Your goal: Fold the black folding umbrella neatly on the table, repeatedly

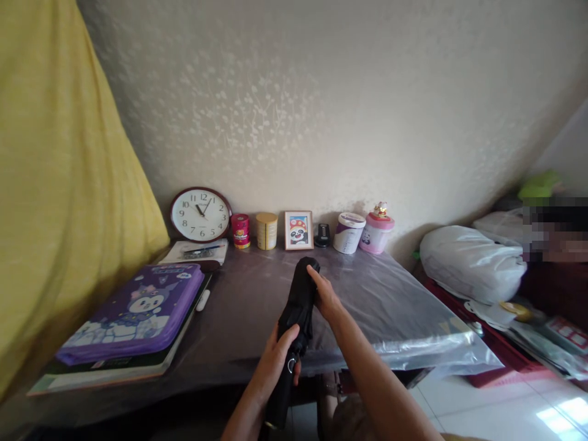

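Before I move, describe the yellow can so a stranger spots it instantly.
Find the plastic-covered table against the wall. Along its back edge, right of the round clock, the yellow can stands between a red tin and a framed panda picture. Its golden top sets it apart.

Home room | yellow curtain [64, 159] | patterned wallpaper [275, 116] | round clock [201, 215] | framed panda picture [299, 231] | purple cartoon case [138, 312] | plastic-covered counter [248, 300]

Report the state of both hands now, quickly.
Left hand: closed around the lower part of a folded black fabric umbrella.
Right hand: holding the umbrella near its far end.
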The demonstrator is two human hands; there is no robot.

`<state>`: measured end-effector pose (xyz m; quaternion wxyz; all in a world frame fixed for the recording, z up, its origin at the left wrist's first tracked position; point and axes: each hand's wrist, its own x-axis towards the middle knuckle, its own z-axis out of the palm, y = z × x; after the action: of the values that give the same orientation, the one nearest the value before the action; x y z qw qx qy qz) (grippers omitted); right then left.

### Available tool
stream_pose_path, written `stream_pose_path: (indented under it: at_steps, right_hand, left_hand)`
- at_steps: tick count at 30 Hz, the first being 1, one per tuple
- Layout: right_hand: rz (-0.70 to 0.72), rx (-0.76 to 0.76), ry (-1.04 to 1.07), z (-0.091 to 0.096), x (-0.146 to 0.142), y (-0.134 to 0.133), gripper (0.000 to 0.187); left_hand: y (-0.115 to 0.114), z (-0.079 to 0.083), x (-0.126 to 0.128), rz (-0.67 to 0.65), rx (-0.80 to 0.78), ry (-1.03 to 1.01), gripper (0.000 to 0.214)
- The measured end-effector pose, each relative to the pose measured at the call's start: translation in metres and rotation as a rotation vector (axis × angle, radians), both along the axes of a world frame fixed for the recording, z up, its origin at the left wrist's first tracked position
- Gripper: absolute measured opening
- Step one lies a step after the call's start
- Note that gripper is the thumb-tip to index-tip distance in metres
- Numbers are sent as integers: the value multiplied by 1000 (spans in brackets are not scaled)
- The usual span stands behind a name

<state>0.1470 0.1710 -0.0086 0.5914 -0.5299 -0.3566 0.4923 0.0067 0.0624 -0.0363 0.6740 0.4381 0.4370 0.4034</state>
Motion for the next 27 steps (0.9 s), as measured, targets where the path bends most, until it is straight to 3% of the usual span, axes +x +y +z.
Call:
stream_pose_path:
  at_steps: [3, 5, 10, 14, 18, 22, 27]
  right_hand:
    - [-102, 121, -176, 2, 2, -2, 53]
    - [-75, 244, -326, 7, 2, -5, 44]
    - [335, 376, -512, 18, -9, -21, 27]
    - [438, 441, -645, 19, -19, -27, 25]
    - [464, 436, -602, 14, -21, -23, 23]
    - [458, 381, -352, 13, -19, -20, 20]
    - [301, 257, -215, 20, -4, -15, 22]
  left_hand:
    - [4, -2, -2, 73, 26, 17, 58]
    - [6, -1, -4, 115, 33, 40, 58]
    - [7, 3, -9, 154, 24, 101, 63]
    - [7, 1, -10, 152, 19, 111, 65]
    - [6, 0, -10, 140, 21, 83, 65]
    - [7, 1, -11, 125, 5, 74, 66]
    - [9, 2, -14, 143, -29, 55, 66]
